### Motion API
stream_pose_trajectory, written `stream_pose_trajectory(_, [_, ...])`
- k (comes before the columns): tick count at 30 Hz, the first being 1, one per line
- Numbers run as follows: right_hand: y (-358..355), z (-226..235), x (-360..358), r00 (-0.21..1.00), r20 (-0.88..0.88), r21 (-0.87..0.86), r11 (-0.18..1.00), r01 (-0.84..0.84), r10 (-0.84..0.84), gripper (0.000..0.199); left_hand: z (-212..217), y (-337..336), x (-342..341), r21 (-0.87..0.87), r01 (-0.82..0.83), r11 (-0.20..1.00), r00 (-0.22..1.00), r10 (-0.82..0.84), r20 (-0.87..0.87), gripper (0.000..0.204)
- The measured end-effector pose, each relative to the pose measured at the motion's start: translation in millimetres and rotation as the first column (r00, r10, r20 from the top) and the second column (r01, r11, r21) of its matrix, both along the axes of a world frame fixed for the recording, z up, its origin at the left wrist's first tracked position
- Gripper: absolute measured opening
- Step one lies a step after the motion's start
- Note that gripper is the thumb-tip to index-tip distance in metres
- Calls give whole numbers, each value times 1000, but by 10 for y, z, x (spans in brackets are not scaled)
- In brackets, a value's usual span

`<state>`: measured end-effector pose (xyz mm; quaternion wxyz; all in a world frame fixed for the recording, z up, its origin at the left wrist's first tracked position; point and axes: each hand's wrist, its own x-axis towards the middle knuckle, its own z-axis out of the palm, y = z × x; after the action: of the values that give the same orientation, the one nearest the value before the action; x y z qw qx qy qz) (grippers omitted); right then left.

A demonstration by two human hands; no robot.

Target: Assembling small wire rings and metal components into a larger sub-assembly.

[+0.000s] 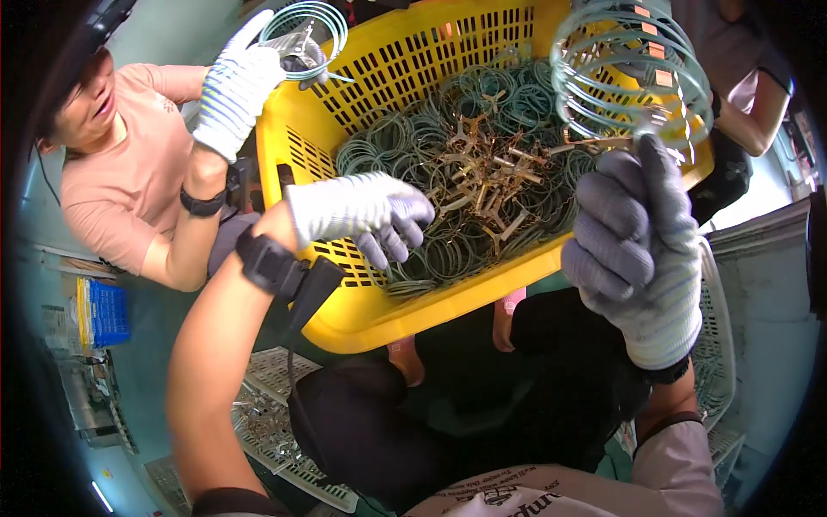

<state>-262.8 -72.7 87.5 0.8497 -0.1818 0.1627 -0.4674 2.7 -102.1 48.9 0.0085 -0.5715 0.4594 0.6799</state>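
Observation:
My right hand (pixel 633 250), in a grey-palmed striped work glove, is closed in a pinch at the lower end of a coil of thin green tubing (pixel 564 86). The coil hangs over the basket's right side, its loops spread apart, with orange tabs along it. In a matching glove, my left hand (pixel 362 215) reaches over the left side of the yellow basket (pixel 413 323), fingers bent and apart, holding nothing visible. Inside the basket lie many green tubing coils (pixel 388 151) and a heap of copper-coloured branched fittings (pixel 487 172).
At the left, a co-worker's gloved hand (pixel 237 90) holds another green coil (pixel 340 43). A second person's arm (pixel 749 116) shows behind my coil. White crates (pixel 332 491) stand low beside my legs; blue crates (pixel 105 312) are stacked at far left.

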Motion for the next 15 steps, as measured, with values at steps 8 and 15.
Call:
stream_pose_trajectory(8, [-238,-76,-339,960,277,25,999,-47,38,38,-1668,-198,163,131,638,759,735,-651,188,44])
stream_pose_trajectory(15, [-314,-130,-565,974,215,-10,998,-64,64,35,-2578,-230,80,169,839,518,392,-789,473,67])
